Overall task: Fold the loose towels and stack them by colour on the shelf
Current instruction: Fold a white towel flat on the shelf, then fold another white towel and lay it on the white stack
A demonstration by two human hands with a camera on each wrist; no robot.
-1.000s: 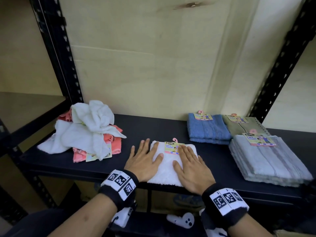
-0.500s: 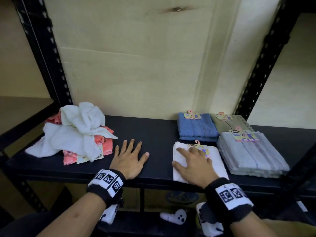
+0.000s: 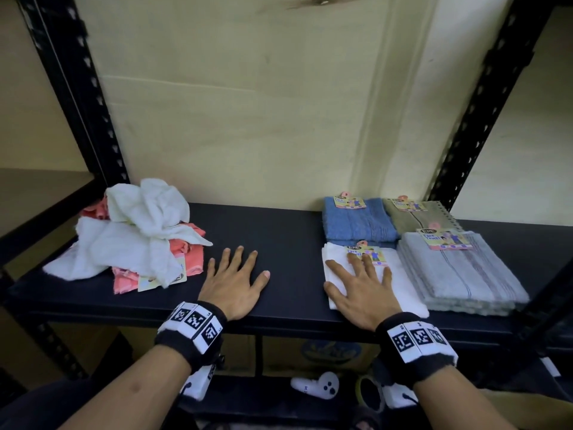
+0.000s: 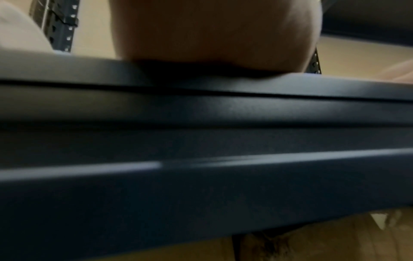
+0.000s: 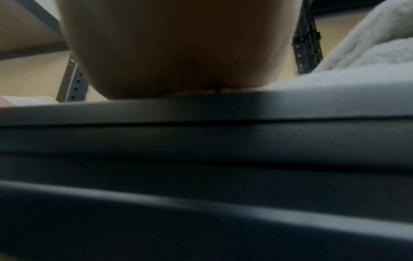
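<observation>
A folded white towel [image 3: 400, 283] with a paper label lies on the black shelf [image 3: 288, 243], close beside the folded grey stack [image 3: 459, 268] and in front of the folded blue towel [image 3: 356, 221]. My right hand [image 3: 359, 280] lies flat on the white towel, fingers straight and spread. My left hand [image 3: 235, 277] rests flat on the bare shelf, fingers spread, holding nothing. A loose heap of white towels [image 3: 133, 237] over pink ones [image 3: 186, 252] sits at the shelf's left end. Both wrist views show only the heel of a hand pressed against the shelf edge [image 4: 201, 109].
A folded olive towel [image 3: 415, 215] lies behind the grey stack. Black perforated uprights [image 3: 77, 97] frame the bay on both sides, with a plywood back wall. Below the shelf lie a white controller [image 3: 316, 387] and a tape roll [image 3: 369, 392].
My right hand slid the folded white towel from the shelf's middle to the right, up against the grey stack. My left hand came off the towel and now lies on the bare shelf.
</observation>
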